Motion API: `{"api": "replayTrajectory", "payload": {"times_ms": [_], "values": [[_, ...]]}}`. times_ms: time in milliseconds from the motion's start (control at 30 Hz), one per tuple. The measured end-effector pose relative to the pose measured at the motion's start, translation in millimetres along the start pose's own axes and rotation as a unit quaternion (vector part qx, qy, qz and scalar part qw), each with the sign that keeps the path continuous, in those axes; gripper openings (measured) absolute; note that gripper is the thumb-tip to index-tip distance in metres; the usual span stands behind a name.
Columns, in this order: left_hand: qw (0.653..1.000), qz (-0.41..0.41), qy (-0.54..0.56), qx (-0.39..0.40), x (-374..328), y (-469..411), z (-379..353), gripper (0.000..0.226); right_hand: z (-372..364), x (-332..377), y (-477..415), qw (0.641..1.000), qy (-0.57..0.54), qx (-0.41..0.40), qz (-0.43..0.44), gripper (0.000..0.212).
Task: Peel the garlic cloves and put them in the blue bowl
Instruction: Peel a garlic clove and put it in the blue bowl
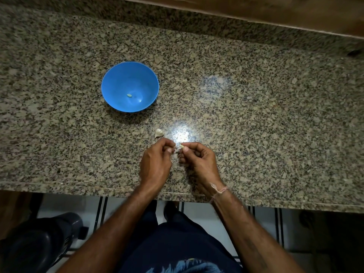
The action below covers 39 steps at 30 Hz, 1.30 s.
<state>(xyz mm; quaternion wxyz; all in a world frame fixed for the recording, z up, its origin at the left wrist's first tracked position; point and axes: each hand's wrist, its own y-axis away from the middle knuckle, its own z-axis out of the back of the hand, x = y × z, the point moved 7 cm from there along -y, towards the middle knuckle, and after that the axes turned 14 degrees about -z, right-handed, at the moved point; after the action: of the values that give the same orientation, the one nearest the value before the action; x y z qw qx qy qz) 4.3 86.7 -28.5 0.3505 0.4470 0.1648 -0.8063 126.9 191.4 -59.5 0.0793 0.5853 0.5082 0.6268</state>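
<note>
Over the front edge of the granite counter [256, 115], the left hand [156, 164] and right hand [201, 160] met fingertip to fingertip, both pinching one small garlic clove [182, 146] and its loose skin. Just beyond the left knuckles lay the remaining garlic [158, 133]. Farther off, up and leftward, stood the blue bowl [146, 79] holding one peeled clove [129, 95] — the left hand sat nearer it.

Home kitchen; speckled granite counter [256, 119] (polished, wood-edged), blue bowl [118, 79], tiled floor [216, 214]
</note>
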Motion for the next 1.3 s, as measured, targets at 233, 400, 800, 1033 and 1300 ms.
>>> {"api": "replayTrajectory", "payload": {"times_ms": [233,400,800,1033,1300], "values": [[0.996,-0.075,-0.042,-0.007,-6,0,3,0.008,-6,5,1,0.999,0.041,0.032,0.002,0.014],[0.996,-0.038,-0.056,-0.051,14,-2,27,0.007,1,14,2,0.985,0.159,-0.015,0.061,0.022],[0.998,-0.037,-0.052,0.01,33,37,16,0.035,30,-32,53,0.843,0.506,-0.063,0.173,0.038],[0.984,-0.114,-0.128,0.052,23,19,-7,0.037,-6,-18,34,0.83,0.5,-0.099,0.226,0.018],[0.988,-0.086,-0.121,0.03,22,13,-3,0.011,-17,19,2,0.831,0.48,-0.121,0.252,0.031]]}}
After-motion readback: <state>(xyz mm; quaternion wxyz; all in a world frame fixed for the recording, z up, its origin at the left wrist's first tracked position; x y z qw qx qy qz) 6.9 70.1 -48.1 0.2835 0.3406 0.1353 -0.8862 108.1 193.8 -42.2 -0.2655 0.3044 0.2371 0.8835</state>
